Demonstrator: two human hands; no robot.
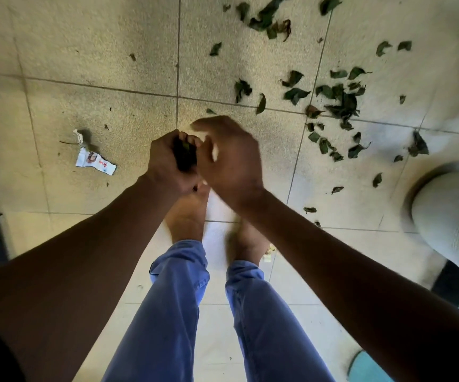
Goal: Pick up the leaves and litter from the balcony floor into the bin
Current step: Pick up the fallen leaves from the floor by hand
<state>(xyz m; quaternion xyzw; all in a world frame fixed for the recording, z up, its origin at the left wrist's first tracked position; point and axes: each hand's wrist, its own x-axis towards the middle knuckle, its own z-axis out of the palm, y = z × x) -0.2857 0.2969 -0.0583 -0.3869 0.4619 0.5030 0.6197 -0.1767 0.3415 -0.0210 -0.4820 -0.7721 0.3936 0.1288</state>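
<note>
Head view: left hand (169,164) clamped on bunch of leaves (185,155); right hand (229,158) beside it, blurred, apparently loose. Right of hands: scattered leaves (338,102) remain on floor (98,51); left: wrapper (95,160). Bin unseen.

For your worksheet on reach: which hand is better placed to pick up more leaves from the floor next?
The right hand. It looks free, and most leaves lie on its side of the floor. The left hand already grips a bunch of leaves.
</note>
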